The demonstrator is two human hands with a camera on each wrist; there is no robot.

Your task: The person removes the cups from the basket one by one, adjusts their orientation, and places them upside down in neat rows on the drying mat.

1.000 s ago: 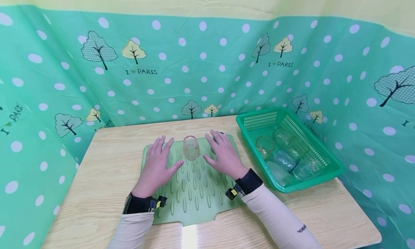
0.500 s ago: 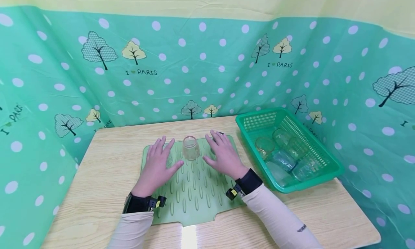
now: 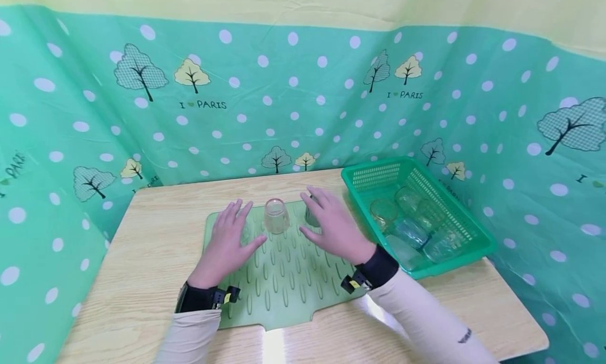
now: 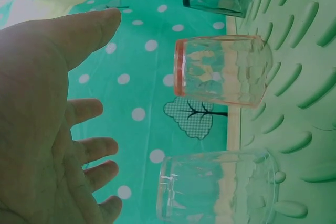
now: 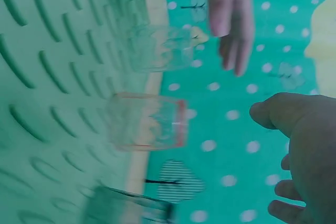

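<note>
A green ribbed mat (image 3: 284, 280) lies on the wooden table. Three glasses stand upside down along its far edge: a clear one (image 4: 218, 192), an orange-rimmed one (image 3: 276, 215) in the middle, and a dark green one (image 3: 310, 214). My left hand (image 3: 226, 240) is spread flat on the mat's left side, just beside the clear glass, and holds nothing. My right hand (image 3: 335, 226) hovers with straight fingers over the mat's right side, next to the dark glass, and is empty too. In the right wrist view the orange-rimmed glass (image 5: 149, 121) lies beyond my right hand's thumb (image 5: 278, 114).
A green plastic basket (image 3: 466, 235) with several glasses lying in it stands at the table's right. A green polka-dot curtain (image 3: 293, 101) closes off the back and both sides. Bare wood shows left of the mat and along the front edge.
My right hand has lifted off the mat and shifted a little to the right. The left hand and the three glasses have stayed in place.
</note>
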